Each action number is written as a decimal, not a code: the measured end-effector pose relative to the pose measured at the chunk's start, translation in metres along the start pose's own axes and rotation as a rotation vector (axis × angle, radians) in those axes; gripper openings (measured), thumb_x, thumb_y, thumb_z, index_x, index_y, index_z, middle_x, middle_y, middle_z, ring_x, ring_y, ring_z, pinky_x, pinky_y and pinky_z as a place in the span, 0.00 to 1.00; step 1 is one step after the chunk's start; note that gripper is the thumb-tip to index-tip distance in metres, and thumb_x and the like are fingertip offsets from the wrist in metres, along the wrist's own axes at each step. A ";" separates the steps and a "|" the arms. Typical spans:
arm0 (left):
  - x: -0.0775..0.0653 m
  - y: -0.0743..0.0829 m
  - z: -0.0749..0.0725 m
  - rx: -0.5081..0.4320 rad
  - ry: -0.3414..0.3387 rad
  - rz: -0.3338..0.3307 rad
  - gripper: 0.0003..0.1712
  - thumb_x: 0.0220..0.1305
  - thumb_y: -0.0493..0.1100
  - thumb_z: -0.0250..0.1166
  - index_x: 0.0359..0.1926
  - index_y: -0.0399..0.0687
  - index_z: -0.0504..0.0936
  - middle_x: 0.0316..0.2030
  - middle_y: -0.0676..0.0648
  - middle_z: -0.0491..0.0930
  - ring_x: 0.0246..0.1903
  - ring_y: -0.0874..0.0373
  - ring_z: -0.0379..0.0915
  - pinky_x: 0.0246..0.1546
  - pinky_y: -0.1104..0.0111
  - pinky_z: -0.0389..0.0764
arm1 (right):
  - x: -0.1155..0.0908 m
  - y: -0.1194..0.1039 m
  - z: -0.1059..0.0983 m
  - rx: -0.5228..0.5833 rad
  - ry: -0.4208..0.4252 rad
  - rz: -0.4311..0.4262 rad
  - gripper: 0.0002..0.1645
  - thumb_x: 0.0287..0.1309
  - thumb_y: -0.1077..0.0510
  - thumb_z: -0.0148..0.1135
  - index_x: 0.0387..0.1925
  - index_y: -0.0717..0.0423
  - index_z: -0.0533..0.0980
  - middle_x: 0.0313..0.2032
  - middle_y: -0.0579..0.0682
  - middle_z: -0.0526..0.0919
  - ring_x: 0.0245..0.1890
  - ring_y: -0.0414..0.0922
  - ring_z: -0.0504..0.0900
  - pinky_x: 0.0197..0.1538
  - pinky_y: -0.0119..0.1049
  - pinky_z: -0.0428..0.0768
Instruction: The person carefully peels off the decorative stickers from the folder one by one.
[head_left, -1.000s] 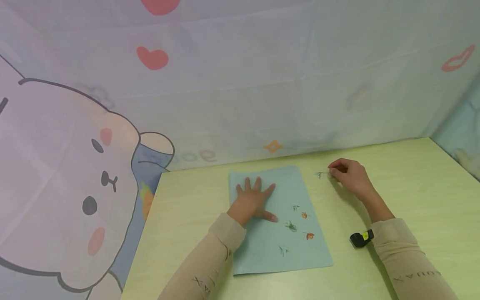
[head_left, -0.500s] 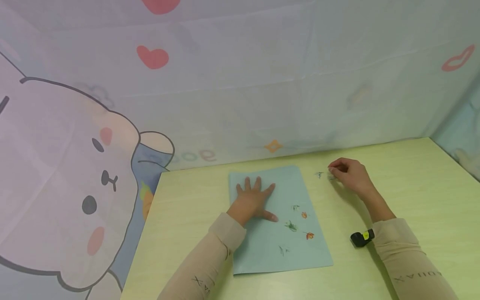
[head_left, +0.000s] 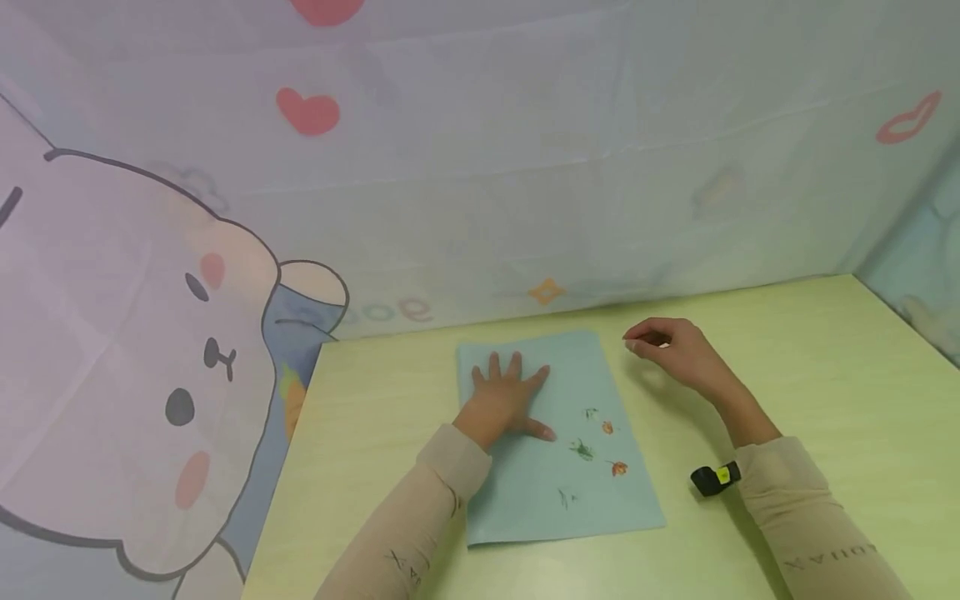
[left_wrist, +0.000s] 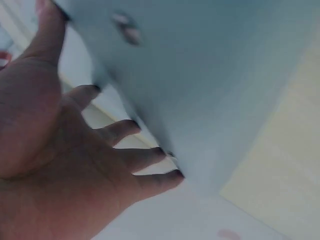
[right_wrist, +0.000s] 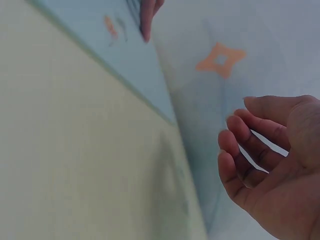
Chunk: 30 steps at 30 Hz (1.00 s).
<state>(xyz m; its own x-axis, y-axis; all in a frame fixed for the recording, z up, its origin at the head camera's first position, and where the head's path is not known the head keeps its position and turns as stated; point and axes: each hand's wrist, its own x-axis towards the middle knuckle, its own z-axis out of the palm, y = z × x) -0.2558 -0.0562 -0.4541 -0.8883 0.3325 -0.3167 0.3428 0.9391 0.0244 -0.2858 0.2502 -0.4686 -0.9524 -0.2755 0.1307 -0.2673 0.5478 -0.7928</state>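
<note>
A pale blue sheet [head_left: 510, 500] lies on the table, with small flower and leaf prints, including an orange flower [head_left: 618, 469] and a green leaf [head_left: 582, 450]. My left hand [head_left: 501, 404] rests on its upper left part with fingers spread. In the left wrist view the fingertips of that hand [left_wrist: 90, 145] meet the blue surface [left_wrist: 210, 75]. Just beyond the sheet's upper right edge, my right hand [head_left: 678, 352] is raised over the table. Its fingers curl toward the thumb [right_wrist: 270, 107]; whether a thin clear piece sits between the tips cannot be made out.
The pale yellow-green table [head_left: 840, 400] runs up to a hanging cloth [head_left: 465, 183] printed with hearts and a cartoon animal [head_left: 112, 358]. A small black device [head_left: 715, 478] with a yellow mark sits at my right wrist.
My right hand has moved left toward the blue sheet. The small dark prints seen at its fingertips earlier are out of sight. The left hand stays in place.
</note>
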 end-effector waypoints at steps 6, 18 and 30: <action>0.006 0.002 0.000 -0.003 0.017 0.040 0.64 0.55 0.77 0.72 0.85 0.66 0.54 0.84 0.37 0.45 0.81 0.27 0.37 0.75 0.32 0.49 | 0.000 -0.020 -0.003 0.005 -0.007 -0.054 0.18 0.76 0.48 0.64 0.55 0.55 0.84 0.47 0.52 0.88 0.46 0.51 0.84 0.47 0.39 0.82; 0.020 0.012 0.011 0.001 0.012 0.042 0.62 0.55 0.79 0.71 0.85 0.70 0.55 0.84 0.39 0.48 0.81 0.29 0.39 0.74 0.32 0.51 | -0.019 -0.017 0.013 0.021 -0.059 -0.157 0.14 0.72 0.56 0.69 0.53 0.59 0.85 0.41 0.47 0.87 0.42 0.43 0.83 0.46 0.35 0.83; 0.016 0.012 0.006 0.010 0.011 0.023 0.64 0.54 0.79 0.71 0.85 0.69 0.54 0.84 0.38 0.46 0.81 0.29 0.38 0.75 0.33 0.50 | -0.028 -0.016 0.036 -0.182 -0.170 -0.262 0.13 0.65 0.61 0.74 0.49 0.60 0.86 0.41 0.47 0.84 0.40 0.44 0.81 0.44 0.41 0.81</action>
<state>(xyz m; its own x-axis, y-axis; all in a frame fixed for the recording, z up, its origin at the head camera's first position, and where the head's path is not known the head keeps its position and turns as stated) -0.2645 -0.0401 -0.4650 -0.8836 0.3547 -0.3057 0.3658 0.9304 0.0221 -0.2493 0.2205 -0.4810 -0.8138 -0.5448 0.2024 -0.5359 0.5685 -0.6242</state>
